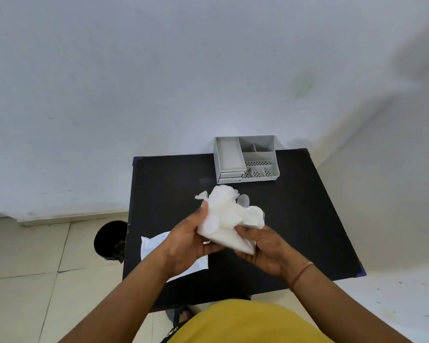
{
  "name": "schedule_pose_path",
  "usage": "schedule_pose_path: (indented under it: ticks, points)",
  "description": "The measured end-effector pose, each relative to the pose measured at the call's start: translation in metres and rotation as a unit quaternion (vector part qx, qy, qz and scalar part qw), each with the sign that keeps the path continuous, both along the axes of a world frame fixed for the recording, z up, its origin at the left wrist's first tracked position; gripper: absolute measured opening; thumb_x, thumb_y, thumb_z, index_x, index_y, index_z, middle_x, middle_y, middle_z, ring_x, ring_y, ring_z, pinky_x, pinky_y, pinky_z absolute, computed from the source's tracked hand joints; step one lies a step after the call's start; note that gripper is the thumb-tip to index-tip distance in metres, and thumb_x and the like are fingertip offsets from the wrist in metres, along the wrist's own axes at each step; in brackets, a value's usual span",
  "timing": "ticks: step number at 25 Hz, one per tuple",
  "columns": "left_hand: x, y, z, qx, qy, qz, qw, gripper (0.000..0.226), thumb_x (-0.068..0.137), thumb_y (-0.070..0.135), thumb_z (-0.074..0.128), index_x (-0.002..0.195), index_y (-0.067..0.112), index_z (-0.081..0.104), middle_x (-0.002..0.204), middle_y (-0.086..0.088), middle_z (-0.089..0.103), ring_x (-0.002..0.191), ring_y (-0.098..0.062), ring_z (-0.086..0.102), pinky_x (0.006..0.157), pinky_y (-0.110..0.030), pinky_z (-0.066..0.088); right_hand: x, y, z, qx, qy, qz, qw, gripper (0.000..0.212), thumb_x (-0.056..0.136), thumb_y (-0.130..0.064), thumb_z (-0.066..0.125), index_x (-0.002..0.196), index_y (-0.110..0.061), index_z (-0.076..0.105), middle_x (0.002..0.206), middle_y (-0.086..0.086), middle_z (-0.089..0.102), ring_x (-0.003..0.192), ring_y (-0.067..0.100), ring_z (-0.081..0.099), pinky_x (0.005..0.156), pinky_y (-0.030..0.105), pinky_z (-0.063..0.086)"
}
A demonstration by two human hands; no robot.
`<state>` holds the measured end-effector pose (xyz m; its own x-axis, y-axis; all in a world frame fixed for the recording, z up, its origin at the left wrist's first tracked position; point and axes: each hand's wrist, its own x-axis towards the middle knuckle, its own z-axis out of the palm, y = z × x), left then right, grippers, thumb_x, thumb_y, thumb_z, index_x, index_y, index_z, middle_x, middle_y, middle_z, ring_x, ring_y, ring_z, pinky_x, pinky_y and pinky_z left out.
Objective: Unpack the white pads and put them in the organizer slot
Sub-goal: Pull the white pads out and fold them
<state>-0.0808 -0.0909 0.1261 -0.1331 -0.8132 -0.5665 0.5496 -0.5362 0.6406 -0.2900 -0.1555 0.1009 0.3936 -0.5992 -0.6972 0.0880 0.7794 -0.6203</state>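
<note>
Black surface [307,219] against a white wall, grey organizer [247,159] at centre frame.
Below it, a clear bag of white pads [229,216] is gripped by both hands: left hand [186,241], right hand [268,251].

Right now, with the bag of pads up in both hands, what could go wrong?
1. The bag of white pads is held in the air by the left hand and right hand; if it opens suddenly, pads could spill on the black table or the floor.
2. The grey organizer sits at the table's far edge by the wall; a firm push while loading might shift it.
</note>
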Motion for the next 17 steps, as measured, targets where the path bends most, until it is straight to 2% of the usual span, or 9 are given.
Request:
schedule_pose_path:
  ticks: [3, 5, 7, 9, 11, 13, 14, 15, 17]
  points:
    - [0.012, -0.005, 0.000, -0.030, -0.193, -0.047, 0.980, 0.038, 0.093, 0.025, 0.080, 0.129, 0.015, 0.072, 0.127, -0.014, 0.079, 0.112, -0.031, 0.078, 0.097, -0.057, 0.064, 0.000, 0.001, 0.006, -0.027, 0.022, 0.025, 0.999, 0.052, 0.085, -0.017, 0.079, 0.135, -0.013, 0.066, 0.127, 0.017, 0.077, 0.118, 0.038, 0.074, 0.101, 0.062, 0.057]
    - [0.016, -0.006, 0.003, -0.025, -0.252, -0.049, 0.966, 0.046, 0.085, 0.021, 0.090, 0.127, 0.019, 0.072, 0.122, -0.011, 0.080, 0.108, -0.031, 0.079, 0.089, -0.057, 0.066, 0.003, 0.002, 0.012, -0.042, 0.033, 0.039, 0.998, 0.049, 0.087, -0.018, 0.078, 0.134, -0.016, 0.067, 0.129, 0.016, 0.076, 0.122, 0.039, 0.071, 0.100, 0.061, 0.057]
    - [0.020, -0.004, 0.005, -0.049, -0.225, -0.058, 0.971, 0.066, 0.078, 0.023, 0.094, 0.137, 0.027, 0.065, 0.128, -0.008, 0.076, 0.114, -0.032, 0.075, 0.086, -0.057, 0.067, 0.007, 0.002, 0.018, -0.053, 0.040, 0.057, 0.996, 0.047, 0.085, -0.021, 0.080, 0.131, -0.019, 0.069, 0.125, 0.013, 0.078, 0.116, 0.034, 0.074, 0.086, 0.049, 0.063]
    - [0.021, -0.002, 0.005, -0.085, -0.195, -0.053, 0.976, 0.082, 0.079, 0.031, 0.092, 0.149, 0.039, 0.053, 0.135, -0.003, 0.069, 0.118, -0.032, 0.071, 0.079, -0.052, 0.069, 0.007, 0.001, 0.022, -0.054, 0.035, 0.068, 0.996, 0.046, 0.082, -0.022, 0.080, 0.127, -0.020, 0.070, 0.117, 0.009, 0.080, 0.109, 0.030, 0.075, 0.081, 0.044, 0.063]
    - [0.023, 0.002, 0.006, -0.117, -0.192, -0.058, 0.973, 0.071, 0.090, 0.044, 0.079, 0.154, 0.043, 0.050, 0.141, -0.001, 0.064, 0.116, -0.032, 0.071, 0.071, -0.044, 0.068, 0.008, 0.001, 0.024, -0.058, 0.036, 0.063, 0.996, 0.044, 0.083, -0.020, 0.079, 0.126, -0.020, 0.069, 0.111, 0.007, 0.082, 0.104, 0.028, 0.076, 0.080, 0.042, 0.062]
    - [0.025, 0.004, 0.010, -0.114, -0.173, -0.073, 0.976, 0.051, 0.097, 0.056, 0.054, 0.144, 0.039, 0.065, 0.142, -0.002, 0.065, 0.110, -0.034, 0.075, 0.069, -0.042, 0.066, 0.009, -0.001, 0.027, -0.065, 0.050, 0.049, 0.995, 0.046, 0.088, -0.013, 0.077, 0.132, -0.019, 0.065, 0.114, 0.008, 0.080, 0.106, 0.030, 0.075, 0.083, 0.046, 0.062]
    - [0.026, 0.005, 0.010, -0.099, -0.157, -0.078, 0.980, 0.051, 0.101, 0.059, 0.045, 0.136, 0.034, 0.074, 0.140, -0.004, 0.068, 0.108, -0.034, 0.076, 0.069, -0.042, 0.066, 0.008, -0.003, 0.029, -0.069, 0.053, 0.043, 0.995, 0.047, 0.091, -0.010, 0.075, 0.134, -0.022, 0.063, 0.120, 0.009, 0.076, 0.110, 0.032, 0.073, 0.087, 0.049, 0.062]
    - [0.026, 0.004, 0.011, -0.082, -0.148, -0.083, 0.982, 0.053, 0.106, 0.056, 0.041, 0.129, 0.028, 0.079, 0.139, -0.005, 0.069, 0.107, -0.034, 0.077, 0.069, -0.042, 0.065, 0.007, -0.005, 0.031, -0.074, 0.049, 0.041, 0.995, 0.047, 0.093, -0.009, 0.073, 0.135, -0.027, 0.062, 0.125, 0.008, 0.072, 0.113, 0.033, 0.071, 0.090, 0.053, 0.062]
    - [0.025, 0.000, 0.010, -0.078, -0.168, -0.090, 0.979, 0.040, 0.111, 0.037, 0.049, 0.119, 0.019, 0.084, 0.137, -0.010, 0.069, 0.106, -0.034, 0.077, 0.069, -0.039, 0.066, 0.001, -0.010, 0.034, -0.080, 0.028, 0.038, 0.996, 0.047, 0.097, -0.013, 0.067, 0.138, -0.034, 0.061, 0.132, 0.006, 0.067, 0.118, 0.036, 0.068, 0.093, 0.058, 0.061]
